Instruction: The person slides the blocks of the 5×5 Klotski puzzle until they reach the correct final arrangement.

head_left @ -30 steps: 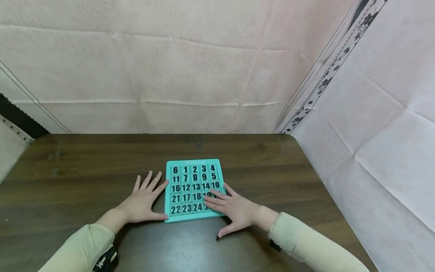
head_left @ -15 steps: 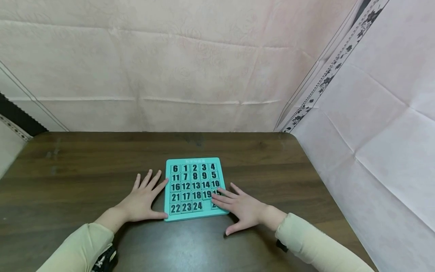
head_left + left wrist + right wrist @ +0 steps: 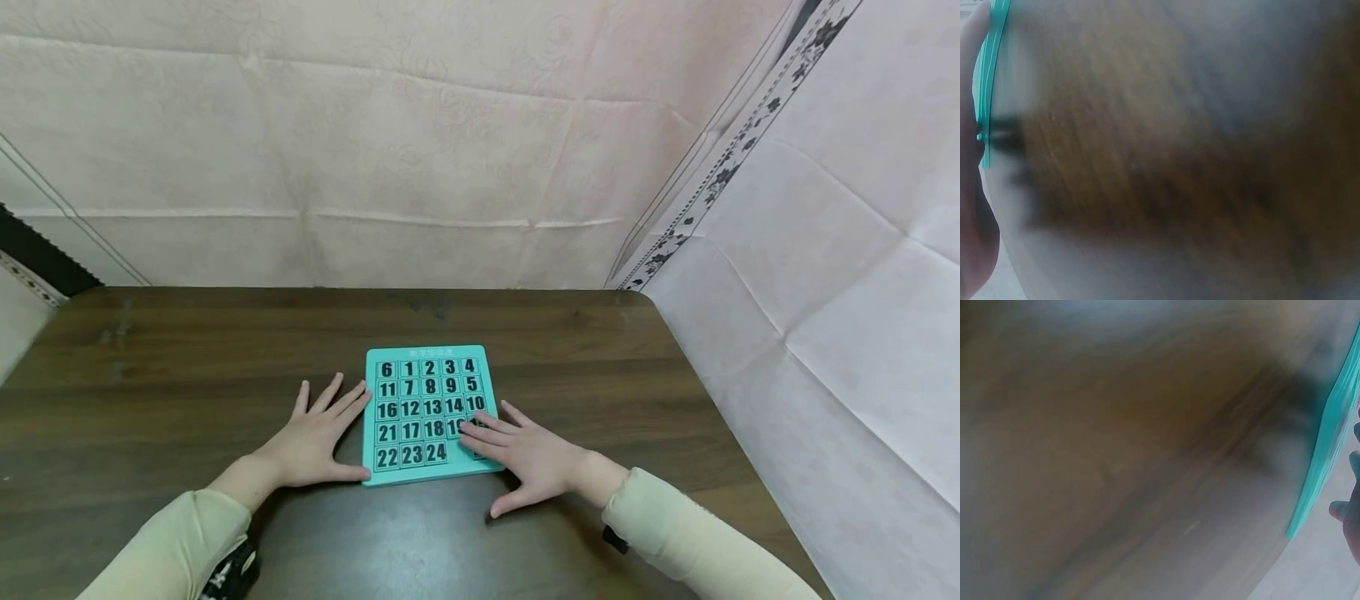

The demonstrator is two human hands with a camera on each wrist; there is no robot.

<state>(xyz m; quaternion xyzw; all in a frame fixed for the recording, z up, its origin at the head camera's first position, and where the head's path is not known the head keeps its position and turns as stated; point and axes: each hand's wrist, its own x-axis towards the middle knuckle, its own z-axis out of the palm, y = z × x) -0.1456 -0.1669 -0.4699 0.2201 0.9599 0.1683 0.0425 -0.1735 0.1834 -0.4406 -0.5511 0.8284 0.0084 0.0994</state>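
Observation:
A turquoise number slide puzzle [image 3: 416, 477] lies flat on the brown table, its black-numbered tiles in rows. Beside its left edge, my left hand [image 3: 307, 446] has its fingers spread, with the index fingertip and thumb tip right at the edge. My right hand [image 3: 536, 458] lies over the lower right tiles, fingers extended and thumb apart near the table. Right of tile 24 [image 3: 436, 452] is a bare slot. The fingers hide most of the tiles at the lower right corner. Both wrist views catch only the puzzle's turquoise side [image 3: 988, 81] and part of each hand.
The wooden table [image 3: 225, 333] extends around the puzzle. Behind it hangs a creased pale cloth [image 3: 375, 150], and another white cloth [image 3: 847, 275] with a floral border slopes down along the right side.
My right hand slid right, then slightly back left. The bottom-row tile beside 24 shifted right, leaving a slot there. My left hand stayed at the edge, its fingers slightly shifted.

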